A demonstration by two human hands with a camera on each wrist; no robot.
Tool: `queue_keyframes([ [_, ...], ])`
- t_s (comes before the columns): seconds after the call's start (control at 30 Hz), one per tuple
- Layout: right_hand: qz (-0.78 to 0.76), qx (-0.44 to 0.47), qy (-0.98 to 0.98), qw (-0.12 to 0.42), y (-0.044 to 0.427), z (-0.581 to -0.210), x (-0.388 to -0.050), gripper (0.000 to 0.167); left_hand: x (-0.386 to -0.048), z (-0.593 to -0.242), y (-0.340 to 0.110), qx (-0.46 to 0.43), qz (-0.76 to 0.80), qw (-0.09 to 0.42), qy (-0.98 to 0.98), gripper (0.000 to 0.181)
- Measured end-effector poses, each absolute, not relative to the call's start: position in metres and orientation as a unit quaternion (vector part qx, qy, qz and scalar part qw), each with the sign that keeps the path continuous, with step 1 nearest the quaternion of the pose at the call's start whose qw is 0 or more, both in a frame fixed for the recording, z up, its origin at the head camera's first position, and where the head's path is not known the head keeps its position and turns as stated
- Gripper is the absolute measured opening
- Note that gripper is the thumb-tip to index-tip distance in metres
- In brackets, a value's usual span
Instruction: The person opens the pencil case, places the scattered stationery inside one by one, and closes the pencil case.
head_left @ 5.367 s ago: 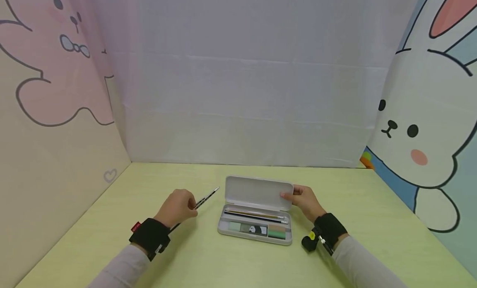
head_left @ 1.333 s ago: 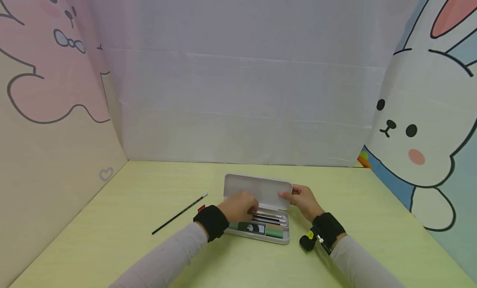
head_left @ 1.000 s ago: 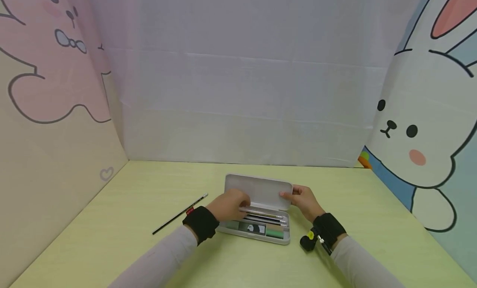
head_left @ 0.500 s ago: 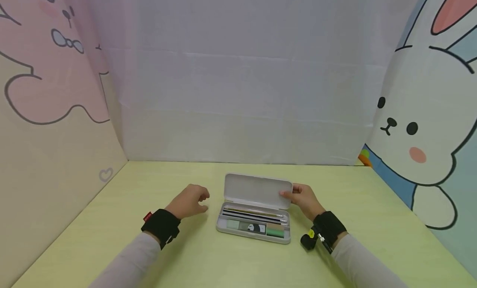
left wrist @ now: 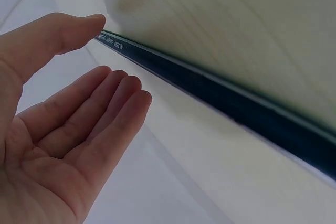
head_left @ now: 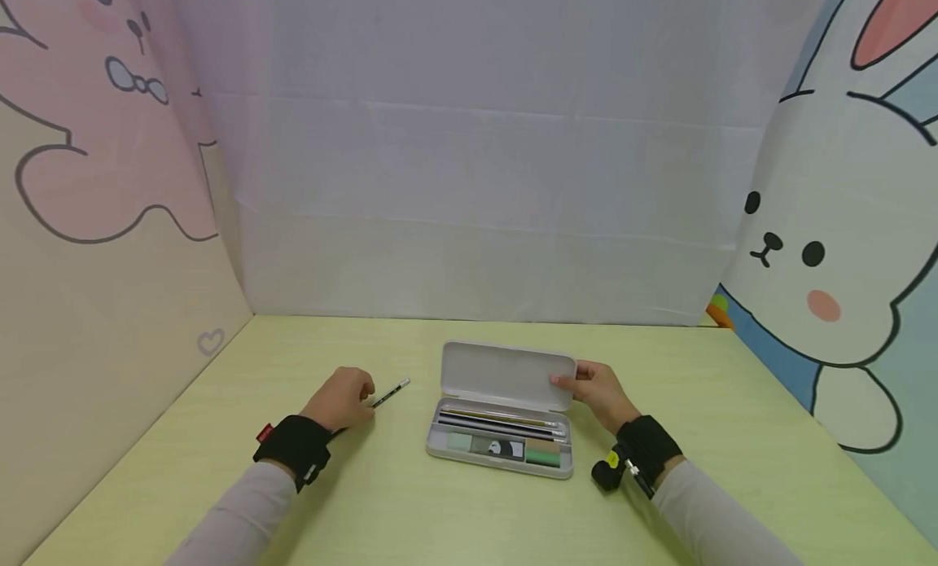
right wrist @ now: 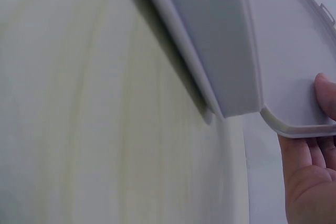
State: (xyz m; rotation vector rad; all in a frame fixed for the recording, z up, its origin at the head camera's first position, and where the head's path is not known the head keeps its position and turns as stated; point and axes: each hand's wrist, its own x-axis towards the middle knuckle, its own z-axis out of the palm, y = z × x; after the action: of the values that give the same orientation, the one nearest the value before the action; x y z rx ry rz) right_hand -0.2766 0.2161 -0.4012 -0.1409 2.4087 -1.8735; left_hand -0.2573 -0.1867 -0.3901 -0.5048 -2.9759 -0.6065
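Observation:
A dark pencil (head_left: 392,392) with a white end lies on the table, left of the pencil case (head_left: 498,466). Over it is my left hand (head_left: 340,399), covering its middle from above. In the left wrist view the thumb is close to the pencil (left wrist: 210,90), while the fingers, slightly bent, stand apart from the thumb. My right hand (head_left: 601,391) holds the right edge of the case's raised lid (head_left: 506,375), thumb on the inner face and fingers behind. A few pencils (head_left: 498,425) lie in the case's rear compartment.
The case's front compartment holds a panda-printed piece (head_left: 504,449), a pale green block (head_left: 459,442) and a tan-and-green block (head_left: 543,452). A white cloth (head_left: 484,183) closes off the back of the pale table (head_left: 469,521); printed panels stand at both sides.
My left hand, holding a pencil 5.4 seconds ago, later reached into the case while a pencil lay on the table. It has since withdrawn leftward to that pencil. The right hand stays on the lid.

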Motion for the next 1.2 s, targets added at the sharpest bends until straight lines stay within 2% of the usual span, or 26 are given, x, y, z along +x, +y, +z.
queue_keyframes([
  [0.23, -0.611, -0.046, 0.789, 0.044, 0.216, -0.401, -0.276, 0.045, -0.247, -0.387, -0.192, -0.124, -0.193, 0.022, -0.973, 0.008],
  [0.63, -0.615, -0.042, 0.786, 0.044, 0.216, -0.401, -0.276, 0.046, -0.242, -0.384, -0.191, -0.122, -0.181, 0.033, -0.975, 0.015],
  [1.03, -0.611, -0.042, 0.79, 0.039, 0.215, -0.4, -0.275, 0.043, -0.238, -0.374, -0.184, -0.113, -0.211, 0.027, -0.97, 0.011],
  [1.2, -0.607, -0.037, 0.793, 0.038, 0.215, -0.4, -0.275, 0.043, -0.236, -0.367, -0.18, -0.133, -0.217, 0.052, -0.966, 0.009],
])
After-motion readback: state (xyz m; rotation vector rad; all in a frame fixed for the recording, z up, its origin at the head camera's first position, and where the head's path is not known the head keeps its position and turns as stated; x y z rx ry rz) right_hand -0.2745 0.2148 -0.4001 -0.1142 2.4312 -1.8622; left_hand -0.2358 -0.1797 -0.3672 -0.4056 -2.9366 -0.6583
